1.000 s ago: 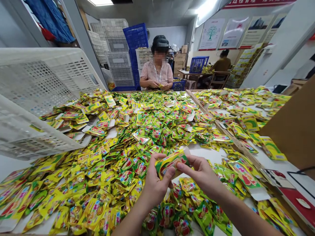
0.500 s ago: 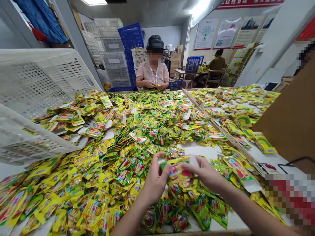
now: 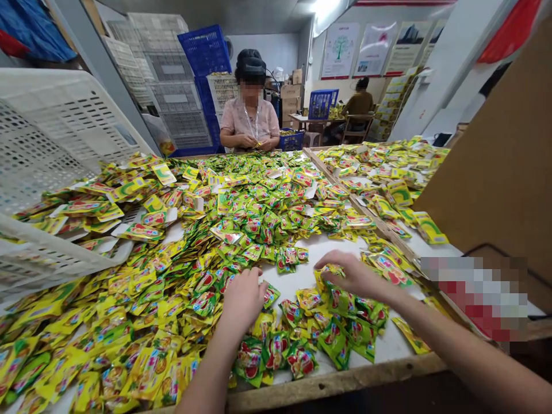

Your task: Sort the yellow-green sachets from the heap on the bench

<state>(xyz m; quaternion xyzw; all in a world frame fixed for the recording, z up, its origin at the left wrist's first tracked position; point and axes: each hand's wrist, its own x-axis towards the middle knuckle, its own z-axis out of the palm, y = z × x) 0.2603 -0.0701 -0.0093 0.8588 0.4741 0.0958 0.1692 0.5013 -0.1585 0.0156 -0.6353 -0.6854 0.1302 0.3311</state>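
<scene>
Four posters [image 3: 340,50], the wearer's two hands [image 3: 245,296] [image 3: 353,275] and countless sachets [image 3: 278,348] show.

Bright ceiling light [image 3: 326,10], wht back wall [image 3: 271,54], row of posters [image 3: 340,52] at R, gray post [image 3: 112,77] at L, tall stacks of wht crates [image 3: 177,99] & blue crates [image 3: 206,52], cardboard boxes [image 3: 291,103], far table [image 3: 301,118] w/ wooden chair [image 3: 357,125].

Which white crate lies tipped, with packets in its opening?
The large white crate at the near left, left of the left hand, packets in its opening; the other white crates stand upright in the background.
</scene>
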